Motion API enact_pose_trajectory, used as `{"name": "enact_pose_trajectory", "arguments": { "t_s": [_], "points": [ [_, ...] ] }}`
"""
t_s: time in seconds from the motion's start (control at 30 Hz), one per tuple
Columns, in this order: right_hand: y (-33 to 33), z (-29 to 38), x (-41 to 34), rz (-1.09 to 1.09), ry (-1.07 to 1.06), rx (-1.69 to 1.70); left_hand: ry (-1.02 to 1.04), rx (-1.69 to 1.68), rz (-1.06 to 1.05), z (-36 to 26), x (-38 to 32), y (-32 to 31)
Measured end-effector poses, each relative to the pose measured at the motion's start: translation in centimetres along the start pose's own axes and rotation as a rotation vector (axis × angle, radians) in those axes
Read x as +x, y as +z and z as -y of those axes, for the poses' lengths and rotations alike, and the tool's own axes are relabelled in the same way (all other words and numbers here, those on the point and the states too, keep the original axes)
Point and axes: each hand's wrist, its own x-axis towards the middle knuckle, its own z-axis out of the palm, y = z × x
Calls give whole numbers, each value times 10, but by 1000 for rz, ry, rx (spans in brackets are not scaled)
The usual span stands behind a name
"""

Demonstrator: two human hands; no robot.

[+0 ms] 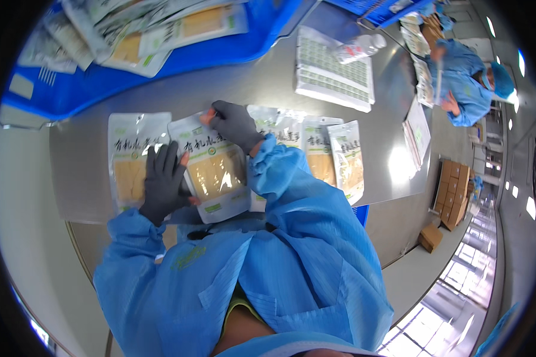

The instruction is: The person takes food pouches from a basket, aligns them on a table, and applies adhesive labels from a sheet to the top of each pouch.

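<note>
Several printed food pouches with clear windows lie in a row on a metal table. My left hand (164, 180), in a grey fingerless-tip glove, rests with spread fingers over the right side of the leftmost pouch (129, 178), beside a tilted pouch (216, 174). At that tilted pouch's top edge is my right hand (233, 124), gloved alike, its fingers curled; whether it pinches the pouch is hidden. Under and behind my right forearm lies another pouch (279, 122), partly covered. Farther right, a pouch (320, 154) is overlapped by the rightmost pouch (350, 160).
A blue plastic crate (205, 56) heaped with pouches stands at the upper left. Behind the row, sheets of small labels (330, 73) lie under a plastic bottle (362, 48). Papers (417, 134) lie near the table's right end (384, 178). A co-worker in blue (466, 80) is beyond.
</note>
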Motion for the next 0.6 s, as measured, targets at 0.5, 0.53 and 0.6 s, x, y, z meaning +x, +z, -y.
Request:
{"name": "enact_pose_trajectory", "arguments": {
  "t_s": [0.5, 0.53, 0.6],
  "points": [
    [-142, -149, 32, -563, 28, -780, -371, -10, -425, 69, -33, -9],
    [-142, -146, 30, -526, 8, -787, -442, 1, -419, 72, -47, -2],
    [-142, -146, 22, -537, -29, -777, -542, 47, -357, 66, -65, 3]
  ]
}}
